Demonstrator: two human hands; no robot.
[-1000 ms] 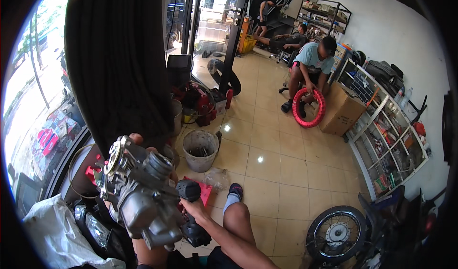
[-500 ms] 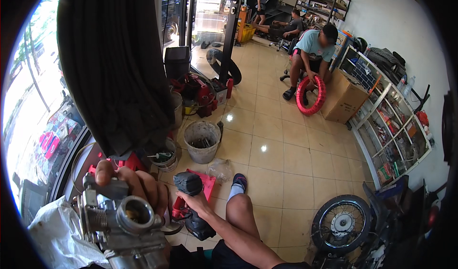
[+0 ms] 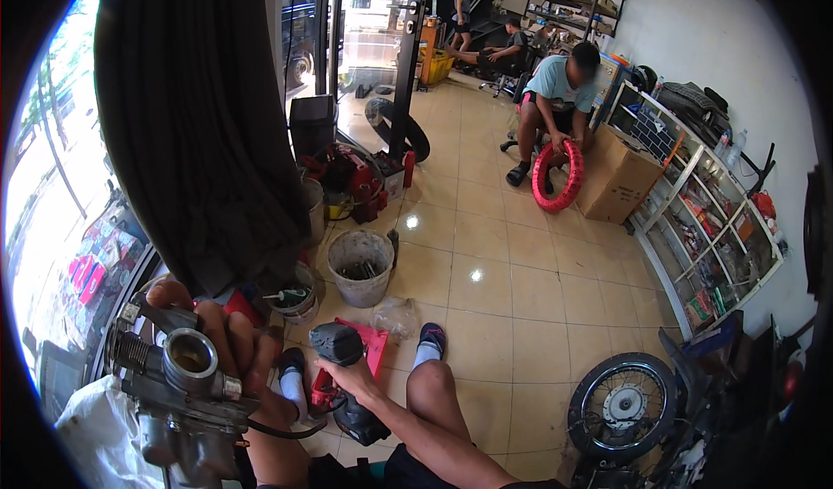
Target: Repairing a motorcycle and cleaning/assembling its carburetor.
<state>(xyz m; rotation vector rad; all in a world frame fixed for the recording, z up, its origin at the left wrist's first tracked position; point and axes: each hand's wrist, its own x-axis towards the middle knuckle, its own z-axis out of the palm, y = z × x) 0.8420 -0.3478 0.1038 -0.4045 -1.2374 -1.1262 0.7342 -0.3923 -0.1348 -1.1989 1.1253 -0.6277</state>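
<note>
Tiled floor (image 3: 486, 341): one, pale yellow, which I view remotely. Spoked wheel (image 3: 621, 404): one, lower right. Grey bucket (image 3: 363, 291): one, on the floor, ahead. Power tool (image 3: 337, 343): one, dark, my right grip (image 3: 351, 378) wrapped round it. Carburettor (image 3: 173, 393): one, metal, raised close at lower left, my left grip (image 3: 227, 333) clasping it.

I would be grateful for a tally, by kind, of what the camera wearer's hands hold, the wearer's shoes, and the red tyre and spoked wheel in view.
Carburettor, in the left hand: 1
Power tool, in the right hand: 1
Dark shoes: 2
Red tyre: 1
Spoked wheel: 1
Total: 6
</note>
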